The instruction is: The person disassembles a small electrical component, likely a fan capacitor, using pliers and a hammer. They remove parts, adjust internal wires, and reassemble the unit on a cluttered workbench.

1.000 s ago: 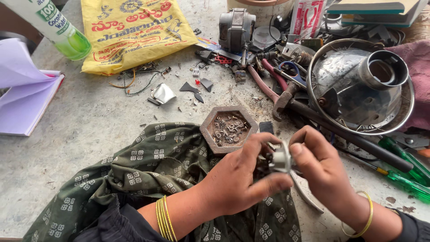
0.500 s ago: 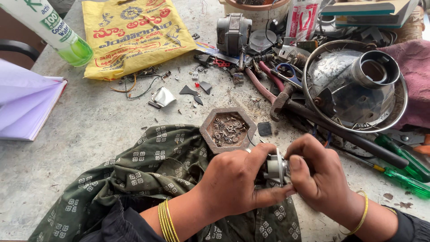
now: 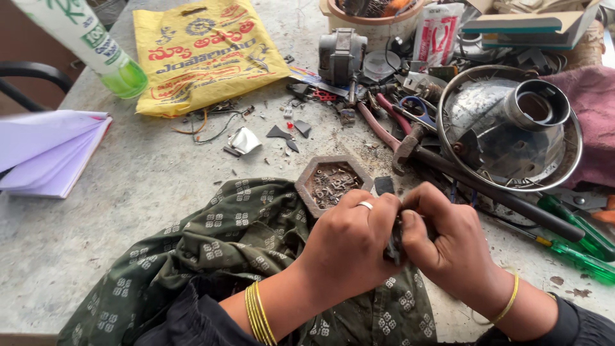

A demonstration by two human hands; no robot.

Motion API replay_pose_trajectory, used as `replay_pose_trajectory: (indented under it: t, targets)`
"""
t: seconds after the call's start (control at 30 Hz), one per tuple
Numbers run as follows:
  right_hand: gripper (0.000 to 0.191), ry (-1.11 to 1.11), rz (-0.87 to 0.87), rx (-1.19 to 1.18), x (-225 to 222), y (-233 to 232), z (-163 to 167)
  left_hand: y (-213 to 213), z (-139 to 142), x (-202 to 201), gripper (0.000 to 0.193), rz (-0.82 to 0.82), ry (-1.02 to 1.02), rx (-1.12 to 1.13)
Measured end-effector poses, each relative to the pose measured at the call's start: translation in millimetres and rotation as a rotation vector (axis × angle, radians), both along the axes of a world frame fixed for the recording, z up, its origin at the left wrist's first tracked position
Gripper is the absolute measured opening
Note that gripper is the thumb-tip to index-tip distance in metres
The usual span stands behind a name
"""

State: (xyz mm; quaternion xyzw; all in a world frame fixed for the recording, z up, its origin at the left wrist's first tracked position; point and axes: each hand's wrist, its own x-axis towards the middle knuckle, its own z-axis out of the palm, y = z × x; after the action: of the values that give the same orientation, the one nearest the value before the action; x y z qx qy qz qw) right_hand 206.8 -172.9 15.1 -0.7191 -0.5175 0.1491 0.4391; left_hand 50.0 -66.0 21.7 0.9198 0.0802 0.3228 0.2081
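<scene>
My left hand [image 3: 349,247] and my right hand [image 3: 448,240] are pressed together over a green patterned cloth [image 3: 243,256]. Both grip a small dark metal part [image 3: 395,240], which the fingers mostly hide. The left hand wears a ring and yellow bangles; the right wrist has one bangle. Just beyond the hands sits a hexagonal dish [image 3: 333,182] holding several small screws.
A round metal headlamp shell [image 3: 512,128] lies at right, with a hammer [image 3: 448,166], pliers [image 3: 378,125] and green screwdrivers [image 3: 576,250] around it. A yellow bag [image 3: 205,51], a green bottle [image 3: 96,45] and a notebook [image 3: 45,154] lie to the left.
The hands have closed tighter around the metal part, which showed silver between the fingers before and is now nearly hidden. The view has shifted slightly.
</scene>
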Motion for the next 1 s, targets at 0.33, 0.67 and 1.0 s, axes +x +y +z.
replay_pose_trajectory:
  t: [0.33,0.67,1.0]
  targets:
    - [0.009,-0.52,0.241,0.435,-2.4,-6.3,3.1,-3.9,-0.4,-13.3,0.045,-0.123,-0.013,-0.201]
    - [0.019,-0.813,0.471,0.563,-0.6,14.3,13.3,12.7,-6.5,-23.9,0.046,-0.221,0.128,-0.509]
    - [0.014,-0.823,0.16,0.392,-16.7,14.9,12.5,10.1,-12.1,-17.4,0.053,-0.028,0.091,-0.284]
